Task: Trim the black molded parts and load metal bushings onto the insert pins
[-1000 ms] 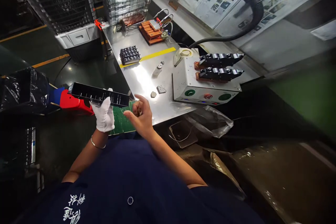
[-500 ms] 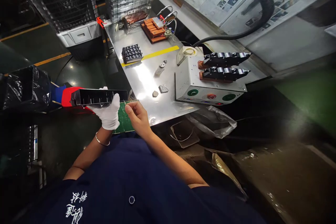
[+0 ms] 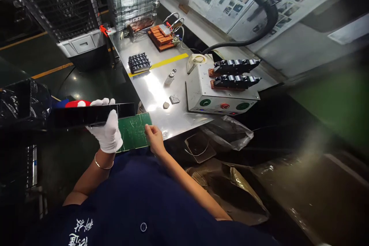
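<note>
My left hand (image 3: 105, 134), in a white glove, is closed round a long glossy black plastic part (image 3: 86, 114), its thumb on the near side and fingertips showing over the far edge. The part is tilted so that its smooth, dark face shows. Just right of it lies a green mat (image 3: 133, 133) with scratched lines, at the edge of the metal table. My bare right hand (image 3: 155, 138) is at the mat's right edge, finger and thumb pinched together. Whatever is between those fingertips is too small to make out.
On the metal table (image 3: 184, 123) stand a control box (image 3: 221, 98) bearing black ribbed parts, a small bottle (image 3: 170, 78), a black ribbed block (image 3: 139, 62) and an orange-brown fixture (image 3: 161, 37). A plastic bag (image 3: 239, 132) hangs by the front edge. Stacked trays (image 3: 129, 0) stand behind.
My right hand has moved right and down, away from the black part to the mat's edge. The black part has turned in my left hand, so its ribbed inside no longer shows.
</note>
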A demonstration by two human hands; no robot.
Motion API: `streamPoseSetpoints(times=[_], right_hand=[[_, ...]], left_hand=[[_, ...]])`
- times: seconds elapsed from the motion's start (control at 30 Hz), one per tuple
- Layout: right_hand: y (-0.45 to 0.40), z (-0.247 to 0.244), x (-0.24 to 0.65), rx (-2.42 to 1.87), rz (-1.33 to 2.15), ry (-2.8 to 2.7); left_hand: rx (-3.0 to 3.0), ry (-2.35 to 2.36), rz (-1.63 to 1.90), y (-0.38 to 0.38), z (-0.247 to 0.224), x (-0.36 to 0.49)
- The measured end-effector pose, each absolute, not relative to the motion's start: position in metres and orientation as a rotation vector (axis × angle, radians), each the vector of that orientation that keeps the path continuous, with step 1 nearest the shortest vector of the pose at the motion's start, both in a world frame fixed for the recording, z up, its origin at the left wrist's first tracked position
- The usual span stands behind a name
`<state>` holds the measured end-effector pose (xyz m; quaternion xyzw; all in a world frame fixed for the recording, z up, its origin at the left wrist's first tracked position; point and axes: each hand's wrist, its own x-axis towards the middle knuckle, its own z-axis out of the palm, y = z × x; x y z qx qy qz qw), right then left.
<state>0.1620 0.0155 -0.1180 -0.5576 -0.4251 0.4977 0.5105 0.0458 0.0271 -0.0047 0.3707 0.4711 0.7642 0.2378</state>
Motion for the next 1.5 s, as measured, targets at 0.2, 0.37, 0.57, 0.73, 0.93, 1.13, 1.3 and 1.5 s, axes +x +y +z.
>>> streamPoseSetpoints(times=[0.2, 0.37, 0.57, 0.73, 0.93, 1.13, 1.3, 1.5], right_hand=[[0.011, -0.063, 0.173, -1.108, 1.044, -1.247], [0.013, -0.042, 0.174, -1.054, 0.908, -1.368], [0.019, -0.046, 0.180, -1.036, 0.885, -1.485], [0.030, -0.054, 0.185, -1.057, 0.817, -1.508], [0.036, -0.067, 0.197, -1.177, 0.783, -1.453], [0.007, -0.052, 0.211, -0.913, 0.923, -1.721], [0.003, -0.049, 0.213, -0.800, 0.944, -1.847], [0.022, -0.049, 0.211, -0.754, 0.866, -1.872]], left_hand=[[0.757, 1.258, 2.039, 0.035, -0.015, 0.037], [0.659, 1.205, 2.078, 0.031, -0.018, 0.041], [0.673, 1.202, 1.971, 0.025, -0.008, 0.038], [0.731, 1.283, 1.915, 0.026, -0.009, 0.033], [0.590, 1.135, 1.487, 0.018, -0.003, 0.030], [0.491, 1.224, 1.397, 0.029, -0.011, 0.030], [0.595, 1.256, 1.364, 0.029, -0.012, 0.032], [0.770, 1.259, 1.258, 0.022, -0.007, 0.032]])
